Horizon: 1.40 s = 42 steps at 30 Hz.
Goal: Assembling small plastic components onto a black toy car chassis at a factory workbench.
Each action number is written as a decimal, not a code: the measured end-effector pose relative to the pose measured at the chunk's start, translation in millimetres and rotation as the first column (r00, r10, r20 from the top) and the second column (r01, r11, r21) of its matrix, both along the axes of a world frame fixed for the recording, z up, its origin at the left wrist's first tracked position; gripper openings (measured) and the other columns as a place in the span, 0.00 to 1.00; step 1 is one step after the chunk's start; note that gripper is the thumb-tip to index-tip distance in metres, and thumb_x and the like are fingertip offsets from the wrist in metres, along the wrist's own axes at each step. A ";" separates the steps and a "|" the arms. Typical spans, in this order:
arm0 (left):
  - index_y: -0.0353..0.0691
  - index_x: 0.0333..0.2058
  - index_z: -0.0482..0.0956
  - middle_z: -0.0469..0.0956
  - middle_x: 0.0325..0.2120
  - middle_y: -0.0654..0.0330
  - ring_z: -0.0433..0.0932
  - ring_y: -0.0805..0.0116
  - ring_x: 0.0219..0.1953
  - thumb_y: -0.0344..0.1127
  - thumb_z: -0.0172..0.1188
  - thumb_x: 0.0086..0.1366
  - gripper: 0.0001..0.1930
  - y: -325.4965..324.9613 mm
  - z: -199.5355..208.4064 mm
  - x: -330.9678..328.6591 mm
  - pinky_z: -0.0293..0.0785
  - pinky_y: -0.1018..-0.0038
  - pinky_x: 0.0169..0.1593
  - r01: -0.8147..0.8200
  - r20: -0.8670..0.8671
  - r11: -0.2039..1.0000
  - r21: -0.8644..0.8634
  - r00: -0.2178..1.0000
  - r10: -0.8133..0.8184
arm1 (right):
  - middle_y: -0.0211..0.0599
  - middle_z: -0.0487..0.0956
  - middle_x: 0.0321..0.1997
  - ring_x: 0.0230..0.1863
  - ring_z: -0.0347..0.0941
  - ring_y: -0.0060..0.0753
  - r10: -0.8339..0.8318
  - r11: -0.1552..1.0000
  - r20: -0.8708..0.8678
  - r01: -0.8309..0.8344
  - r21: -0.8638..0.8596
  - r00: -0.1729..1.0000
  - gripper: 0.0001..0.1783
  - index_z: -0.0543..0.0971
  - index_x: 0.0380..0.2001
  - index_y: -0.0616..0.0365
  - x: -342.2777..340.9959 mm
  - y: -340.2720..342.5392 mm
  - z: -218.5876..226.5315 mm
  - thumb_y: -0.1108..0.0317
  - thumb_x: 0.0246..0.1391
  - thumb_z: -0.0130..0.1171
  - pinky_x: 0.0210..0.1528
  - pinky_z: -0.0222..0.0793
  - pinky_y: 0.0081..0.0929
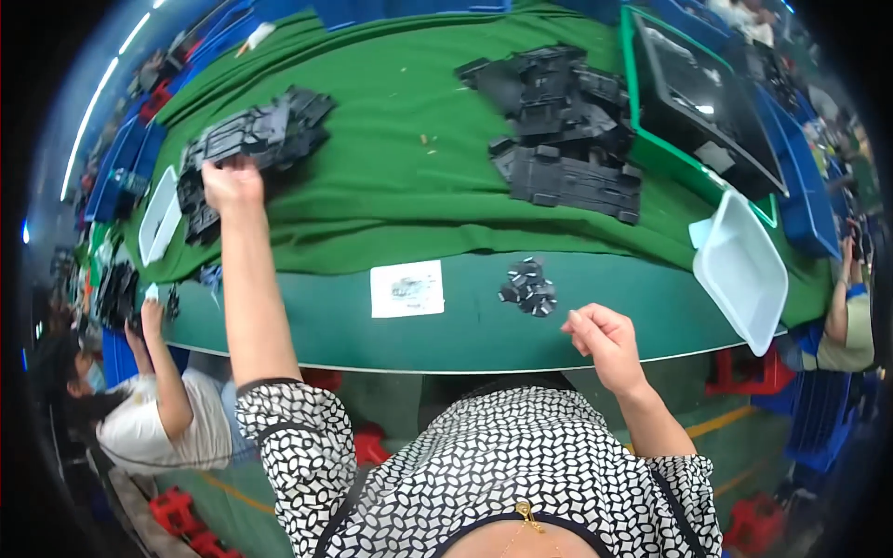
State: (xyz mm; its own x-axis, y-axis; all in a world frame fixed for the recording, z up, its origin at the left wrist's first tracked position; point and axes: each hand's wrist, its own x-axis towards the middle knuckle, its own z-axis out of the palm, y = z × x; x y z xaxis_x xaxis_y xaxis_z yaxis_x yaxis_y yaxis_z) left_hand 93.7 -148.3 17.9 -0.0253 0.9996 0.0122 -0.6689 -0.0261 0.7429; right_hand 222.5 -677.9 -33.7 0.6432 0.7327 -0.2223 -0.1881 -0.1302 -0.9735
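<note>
Left hand [234, 184]: touched black moulded plastic frames [246, 135], grip unclear; right hand [605, 342]: fingertips together, near small black parts [528, 290], loose; work apparently stood partway, parts unused

Top [484, 428] black-and-white — small white petal and rounded shapes, packed close on black ground. Sleeves [298, 442] short, loose, same print, edged in black. Dark trim [340, 516] along sleeve seam. Black binding [465, 528] round curved neckline. Gold-coloured pendant [526, 514] at centre — fine chain [511, 542] below. Forearms [249, 288], left hand [234, 184], right hand [603, 342] bare.
</note>
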 end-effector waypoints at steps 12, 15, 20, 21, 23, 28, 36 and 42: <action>0.38 0.43 0.76 0.79 0.36 0.61 0.75 0.73 0.38 0.39 0.53 0.67 0.12 -184.4 -13.2 109.6 0.69 0.75 0.45 0.549 -0.650 0.738 0.394 0.733 -0.199 | 0.38 0.73 0.18 0.18 0.69 0.39 -0.037 0.998 0.892 0.057 0.013 0.450 0.06 0.75 0.20 0.61 6.7 -31.5 -34.9 0.77 0.44 0.63 0.21 0.64 0.31; 0.38 0.41 0.78 0.80 0.36 0.55 0.78 0.62 0.39 0.32 0.60 0.60 0.11 -250.0 -23.7 142.3 0.74 0.67 0.44 0.804 -0.809 0.099 0.586 0.573 0.133 | 0.37 0.73 0.18 0.19 0.69 0.38 -0.048 0.998 0.887 0.054 0.026 0.458 0.06 0.74 0.21 0.61 8.2 -30.2 -37.4 0.77 0.44 0.63 0.21 0.65 0.31; 0.38 0.53 0.69 0.70 0.51 0.52 0.68 0.53 0.55 0.41 0.64 0.54 0.28 -316.1 -44.0 193.0 0.64 0.57 0.57 0.899 -0.757 -0.251 0.357 0.437 0.487 | 0.36 0.72 0.18 0.19 0.69 0.37 -0.041 0.999 0.901 0.031 0.031 0.431 0.06 0.75 0.21 0.60 8.7 -28.1 -38.6 0.76 0.44 0.63 0.22 0.66 0.31; 0.39 0.55 0.67 0.68 0.54 0.51 0.66 0.53 0.57 0.45 0.65 0.53 0.32 -323.7 -44.9 196.0 0.61 0.54 0.59 0.935 -0.693 -0.218 0.279 0.354 0.629 | 0.36 0.72 0.18 0.19 0.69 0.37 -0.050 0.999 0.903 0.039 0.037 0.426 0.06 0.75 0.21 0.60 9.3 -28.9 -38.5 0.76 0.44 0.63 0.22 0.66 0.31; 0.41 0.59 0.62 0.63 0.58 0.50 0.63 0.52 0.59 0.52 0.65 0.52 0.39 -323.0 -50.5 207.2 0.57 0.52 0.60 0.975 -0.677 -0.182 0.123 0.217 0.703 | 0.35 0.72 0.18 0.19 0.69 0.37 -0.058 0.998 0.894 0.026 0.051 0.444 0.06 0.75 0.21 0.60 10.8 -31.2 -38.4 0.76 0.44 0.63 0.22 0.66 0.30; 0.40 0.56 0.67 0.70 0.44 0.53 0.70 0.59 0.44 0.45 0.70 0.45 0.39 -332.7 -45.4 203.7 0.62 0.62 0.51 0.923 -0.583 -0.194 0.333 0.363 0.726 | 0.36 0.72 0.18 0.19 0.70 0.36 -0.081 0.997 0.890 0.027 0.077 0.449 0.06 0.75 0.21 0.60 11.9 -38.4 -38.8 0.76 0.44 0.64 0.23 0.66 0.30; 0.38 0.40 0.76 0.72 0.31 0.59 0.71 0.61 0.36 0.27 0.60 0.49 0.16 -323.7 -33.3 164.4 0.71 0.70 0.43 0.763 -0.644 -0.275 0.585 0.643 0.415 | 0.38 0.73 0.20 0.20 0.70 0.36 -0.121 0.991 0.816 0.016 0.136 0.566 0.05 0.76 0.22 0.62 11.0 -43.4 -37.7 0.75 0.47 0.62 0.23 0.66 0.29; 0.41 0.38 0.80 0.73 0.35 0.61 0.72 0.63 0.40 0.28 0.60 0.46 0.16 -328.4 -23.8 93.9 0.75 0.64 0.46 0.544 -0.428 -0.349 0.763 0.830 0.357 | 0.30 0.73 0.21 0.21 0.65 0.19 -0.227 0.960 -0.130 0.244 0.136 0.965 0.17 0.77 0.28 0.63 18.5 -39.5 -25.6 0.59 0.62 0.50 0.24 0.59 0.16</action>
